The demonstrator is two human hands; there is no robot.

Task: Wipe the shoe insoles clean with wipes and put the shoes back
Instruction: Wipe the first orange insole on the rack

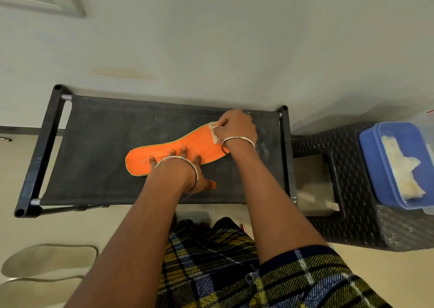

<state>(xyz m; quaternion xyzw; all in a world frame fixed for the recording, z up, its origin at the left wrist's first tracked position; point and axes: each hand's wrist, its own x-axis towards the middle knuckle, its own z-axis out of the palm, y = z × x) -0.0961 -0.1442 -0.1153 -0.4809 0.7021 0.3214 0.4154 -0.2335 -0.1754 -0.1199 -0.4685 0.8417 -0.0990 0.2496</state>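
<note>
here, left hand (185, 172), fingers spread flat, pins one orange insole (203, 141); right hand (237, 124) pinches one wipe (215, 132).

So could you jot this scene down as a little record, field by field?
left-hand grip: straight fingers press the orange insole flat
right-hand grip: pinches a wipe on the insole's right end
surface: black fabric shoe rack top
nearby: blue container of wipes on a dark woven-pattern stool
</note>
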